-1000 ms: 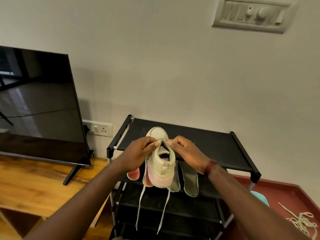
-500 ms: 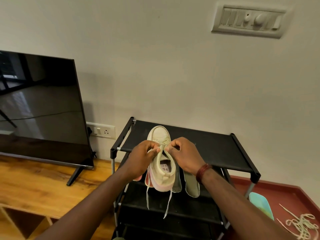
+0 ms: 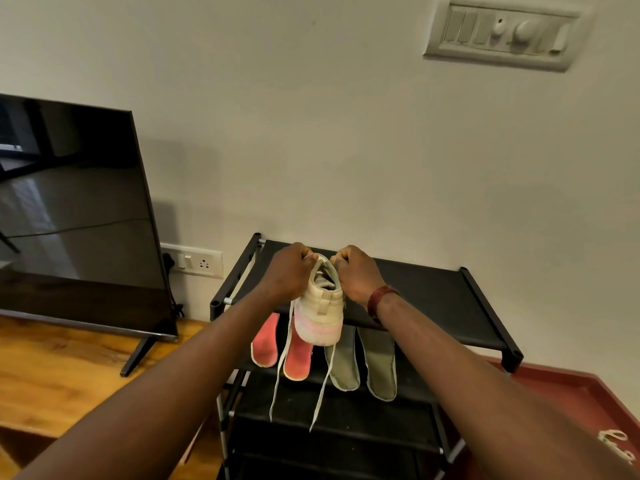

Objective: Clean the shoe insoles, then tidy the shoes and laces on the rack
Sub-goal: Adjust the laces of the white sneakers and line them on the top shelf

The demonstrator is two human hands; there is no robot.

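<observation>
A cream shoe [image 3: 322, 308] with a pinkish sole is held heel toward me over the front of the black rack's top shelf [image 3: 433, 292]. My left hand [image 3: 289, 273] grips its left side near the opening, and my right hand [image 3: 356, 271] grips the right side. Two lace ends [image 3: 280, 368] hang down from the shoe in front of the second shelf. On that shelf lie two red insoles [image 3: 265, 341] and two grey-green insoles [image 3: 379, 362], side by side.
A television [image 3: 76, 216] stands on a wooden unit [image 3: 52, 375] to the left. A wall socket [image 3: 197, 259] sits beside the rack. A loose white lace [image 3: 616, 441] lies on the red floor at the right. A switch panel [image 3: 502, 31] is high on the wall.
Both hands have carried the shoe up and toward the wall, over the top shelf. The insoles on the second shelf now show more fully, and the lace ends hang longer below the shoe.
</observation>
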